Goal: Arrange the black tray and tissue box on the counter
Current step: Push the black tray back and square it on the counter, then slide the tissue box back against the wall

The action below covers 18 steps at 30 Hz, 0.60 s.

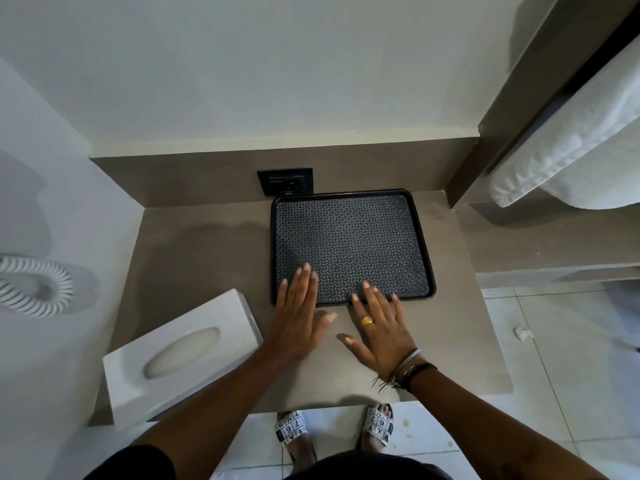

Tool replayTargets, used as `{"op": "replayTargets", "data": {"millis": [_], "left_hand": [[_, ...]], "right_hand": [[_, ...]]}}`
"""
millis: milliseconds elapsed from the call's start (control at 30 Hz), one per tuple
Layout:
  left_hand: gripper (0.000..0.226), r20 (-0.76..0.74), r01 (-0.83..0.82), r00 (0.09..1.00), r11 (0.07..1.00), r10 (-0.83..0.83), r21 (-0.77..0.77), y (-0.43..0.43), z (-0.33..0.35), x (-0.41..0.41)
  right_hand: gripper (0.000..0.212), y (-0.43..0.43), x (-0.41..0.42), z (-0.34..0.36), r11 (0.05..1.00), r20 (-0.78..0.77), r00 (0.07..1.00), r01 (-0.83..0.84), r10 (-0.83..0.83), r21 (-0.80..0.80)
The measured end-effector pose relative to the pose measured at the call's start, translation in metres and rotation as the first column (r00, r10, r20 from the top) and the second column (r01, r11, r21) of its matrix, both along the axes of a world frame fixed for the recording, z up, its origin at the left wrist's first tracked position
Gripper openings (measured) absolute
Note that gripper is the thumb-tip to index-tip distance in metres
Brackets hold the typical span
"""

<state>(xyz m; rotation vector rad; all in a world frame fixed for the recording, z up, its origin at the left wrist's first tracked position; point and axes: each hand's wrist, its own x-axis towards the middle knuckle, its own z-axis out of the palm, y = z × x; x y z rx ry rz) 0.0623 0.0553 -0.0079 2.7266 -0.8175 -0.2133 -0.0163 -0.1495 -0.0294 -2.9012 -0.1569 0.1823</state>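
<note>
A black tray [349, 199] with a woven-pattern liner lies flat at the back right of the grey-brown counter [194, 251], its far edge against the backsplash. My left hand [298, 317] is open, fingers spread, with the fingertips over the tray's front left corner. My right hand [381, 327], wearing a gold ring and wrist bands, is open too, its fingertips on the tray's front rim. A white tissue box [180, 355] with an oval slot sits angled at the counter's front left corner, left of my left forearm, untouched.
A black wall socket [285, 181] sits in the backsplash behind the tray. A white coiled cord [38, 285] hangs on the left wall. White towels [571, 143] lie on a shelf at the right. Below the counter's front edge are white floor tiles and my sandalled feet [332, 427].
</note>
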Motion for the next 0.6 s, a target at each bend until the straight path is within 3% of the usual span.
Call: {"op": "replayTargets", "data": {"millis": [100,200,467,600], "left_hand": [[0.083,0.05,-0.041,0.998,0.996,0.045,-0.084,0.033,0.019,0.004],[0.091,0.079,-0.085,0.993,0.996,0.085,-0.01,0.083,0.035,0.011],[0.147,-0.2,-0.113,0.961,0.935,0.188,0.336,0.225,0.034,0.009],[0.163,-0.288,-0.116,0.93,0.925,0.229,0.362,0.252,0.026,0.004]], "right_hand": [[0.079,0.028,-0.018,-0.001,0.992,-0.019,0.993,-0.119,0.12,0.041],[0.08,0.062,-0.026,-0.004,0.975,-0.065,0.974,-0.211,0.216,0.074],[0.099,0.135,-0.003,-0.001,0.964,-0.191,0.945,-0.266,0.265,0.022],[0.106,0.149,0.004,-0.002,0.97,-0.196,0.952,-0.243,0.235,-0.016]]}}
